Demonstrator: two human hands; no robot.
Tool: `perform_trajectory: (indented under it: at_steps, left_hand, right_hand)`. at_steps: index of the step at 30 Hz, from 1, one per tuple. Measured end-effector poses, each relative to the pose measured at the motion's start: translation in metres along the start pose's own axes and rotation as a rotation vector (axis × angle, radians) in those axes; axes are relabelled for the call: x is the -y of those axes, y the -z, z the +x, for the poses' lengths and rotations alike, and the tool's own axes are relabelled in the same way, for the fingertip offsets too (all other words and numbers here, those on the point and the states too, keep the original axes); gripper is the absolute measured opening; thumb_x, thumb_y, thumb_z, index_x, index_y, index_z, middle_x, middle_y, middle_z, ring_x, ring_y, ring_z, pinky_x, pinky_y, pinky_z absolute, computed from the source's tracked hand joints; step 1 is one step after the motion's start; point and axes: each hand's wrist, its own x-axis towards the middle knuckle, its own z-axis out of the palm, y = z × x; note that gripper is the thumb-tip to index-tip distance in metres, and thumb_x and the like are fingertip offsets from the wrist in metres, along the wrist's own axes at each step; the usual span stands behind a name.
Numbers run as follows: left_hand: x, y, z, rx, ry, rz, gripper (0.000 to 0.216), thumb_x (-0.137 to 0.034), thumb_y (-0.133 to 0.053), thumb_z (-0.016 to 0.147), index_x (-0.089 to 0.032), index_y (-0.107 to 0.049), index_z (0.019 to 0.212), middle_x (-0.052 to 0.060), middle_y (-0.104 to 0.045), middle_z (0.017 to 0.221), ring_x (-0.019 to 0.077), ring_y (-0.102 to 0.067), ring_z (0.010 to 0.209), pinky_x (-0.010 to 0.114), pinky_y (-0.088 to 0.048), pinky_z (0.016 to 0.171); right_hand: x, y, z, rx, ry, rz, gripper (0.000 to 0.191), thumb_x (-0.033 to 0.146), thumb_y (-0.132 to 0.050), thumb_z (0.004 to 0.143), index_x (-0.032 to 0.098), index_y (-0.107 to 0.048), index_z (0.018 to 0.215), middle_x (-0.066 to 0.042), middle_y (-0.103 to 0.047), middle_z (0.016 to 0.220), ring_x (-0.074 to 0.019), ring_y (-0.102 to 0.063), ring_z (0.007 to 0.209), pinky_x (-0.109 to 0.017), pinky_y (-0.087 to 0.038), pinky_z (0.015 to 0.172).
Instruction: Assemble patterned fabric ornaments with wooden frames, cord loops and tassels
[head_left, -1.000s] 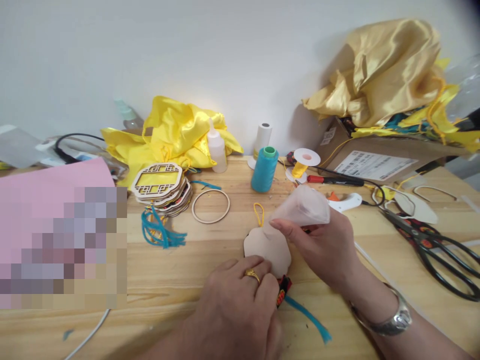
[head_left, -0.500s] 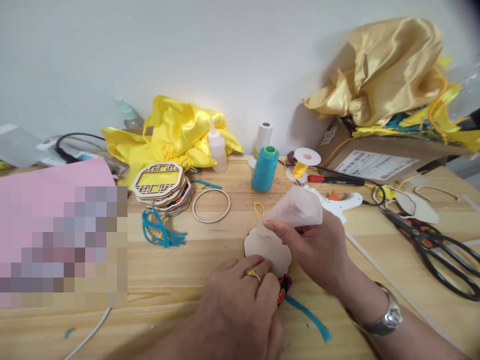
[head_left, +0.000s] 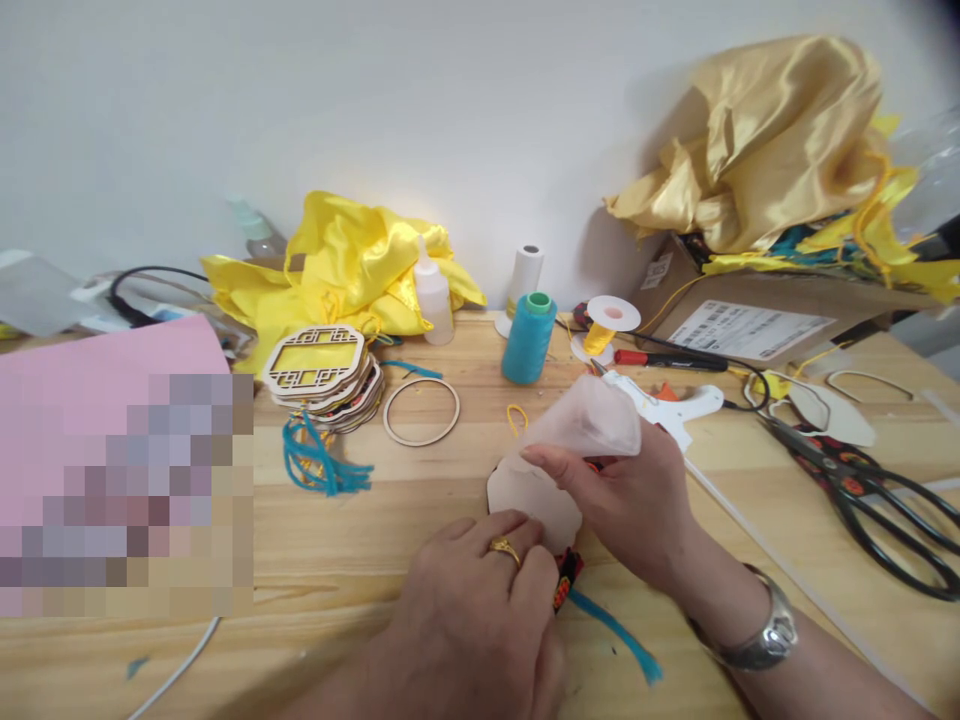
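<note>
A pale flat piece with a scalloped outline (head_left: pixel 529 492) lies on the table in front of me. Its lower edge is pinned under the bent fingers of my left hand (head_left: pixel 476 585), which wears a gold ring. Between thumb and fingers, my right hand (head_left: pixel 634 500) grips a translucent whitish backing sheet (head_left: pixel 589 415), curled up over the top of the piece; whether they are still joined is hard to see. A yellow cord loop (head_left: pixel 517 418) sticks out at the far end. By my left fingers, dark patterned fabric (head_left: pixel 568 575) and a teal tassel strand (head_left: pixel 622 635) show.
Left stand stacked wooden lattice frames (head_left: pixel 319 362) and a thin ring (head_left: pixel 421 441). Behind are a teal thread cone (head_left: pixel 529 340), squeeze bottle (head_left: pixel 433 300) and yellow satin (head_left: pixel 360 255). Right lie a white glue gun (head_left: pixel 686 403), black-handled scissors (head_left: pixel 862 500) and a cardboard box (head_left: pixel 750 300).
The translucent sheet in my right hand has tilted and shifted very slightly. Both hands keep nearly the same place and grip.
</note>
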Motion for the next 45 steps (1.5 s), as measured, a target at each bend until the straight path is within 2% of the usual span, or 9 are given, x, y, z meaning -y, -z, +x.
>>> perform_trajectory:
  at_steps: [6, 13, 20, 26, 33, 39, 45]
  left_hand:
    - [0.000, -0.001, 0.000, -0.033, -0.012, -0.009, 0.019, -0.009, -0.047, 0.066, -0.012, -0.062, 0.077, 0.010, -0.068, 0.070, 0.0247, -0.067, 0.068, 0.039, -0.059, 0.058]
    - [0.000, 0.001, 0.001, 0.005, -0.004, -0.012, 0.017, -0.009, -0.048, 0.067, -0.013, -0.061, 0.076, 0.011, -0.070, 0.075, 0.0258, -0.067, 0.071, 0.040, -0.059, 0.059]
    - [0.000, 0.001, 0.001, 0.034, 0.016, -0.038, 0.016, -0.008, -0.047, 0.065, -0.013, -0.060, 0.074, 0.011, -0.067, 0.073, 0.0254, -0.065, 0.068, 0.040, -0.057, 0.055]
    - [0.000, 0.002, -0.001, 0.015, 0.007, -0.014, 0.019, -0.008, -0.048, 0.065, -0.012, -0.062, 0.077, 0.012, -0.070, 0.076, 0.0261, -0.067, 0.072, 0.040, -0.059, 0.060]
    - [-0.001, 0.003, 0.000, 0.021, 0.003, 0.010, 0.018, -0.008, -0.048, 0.064, -0.012, -0.062, 0.075, 0.011, -0.070, 0.074, 0.0254, -0.068, 0.072, 0.039, -0.060, 0.061]
    - [0.001, 0.004, 0.001, 0.033, -0.003, -0.014, 0.021, -0.007, -0.048, 0.066, -0.012, -0.061, 0.081, 0.012, -0.070, 0.077, 0.0258, -0.068, 0.076, 0.040, -0.059, 0.066]
    - [0.000, 0.004, 0.002, 0.046, 0.001, -0.032, 0.018, -0.007, -0.046, 0.066, -0.014, -0.059, 0.076, 0.009, -0.065, 0.068, 0.0229, -0.065, 0.066, 0.039, -0.058, 0.060]
  right_hand:
    - [-0.005, 0.003, 0.002, -0.046, 0.000, -0.060, 0.029, 0.035, -0.072, 0.070, 0.019, -0.052, 0.058, 0.004, -0.054, 0.052, -0.0097, -0.047, 0.046, -0.021, -0.035, 0.041]
    - [-0.008, 0.008, 0.002, -0.051, -0.029, -0.069, 0.029, 0.035, -0.072, 0.070, 0.019, -0.052, 0.058, 0.004, -0.052, 0.049, -0.0092, -0.045, 0.045, -0.021, -0.035, 0.040]
    - [0.000, 0.003, 0.000, 0.017, -0.005, -0.022, 0.028, 0.034, -0.072, 0.071, 0.019, -0.051, 0.058, 0.005, -0.051, 0.049, -0.0087, -0.044, 0.045, -0.021, -0.035, 0.042]
    - [-0.011, 0.015, 0.002, -0.022, 0.000, -0.052, 0.027, 0.031, -0.071, 0.072, 0.018, -0.051, 0.060, 0.004, -0.052, 0.053, -0.0084, -0.044, 0.046, -0.021, -0.034, 0.041]
    - [-0.015, 0.030, 0.002, 0.095, -0.003, -0.081, 0.026, 0.034, -0.066, 0.076, 0.018, -0.052, 0.062, 0.002, -0.056, 0.059, -0.0090, -0.046, 0.049, -0.021, -0.037, 0.043]
    - [-0.014, 0.039, 0.002, 0.235, -0.002, -0.025, 0.016, 0.031, -0.063, 0.079, 0.018, -0.058, 0.073, 0.001, -0.058, 0.062, -0.0111, -0.050, 0.055, -0.022, -0.040, 0.047]
    - [-0.011, 0.045, 0.002, 0.316, 0.048, -0.019, 0.017, 0.029, -0.063, 0.079, 0.018, -0.054, 0.069, 0.004, -0.053, 0.059, -0.0088, -0.045, 0.051, -0.020, -0.035, 0.045]
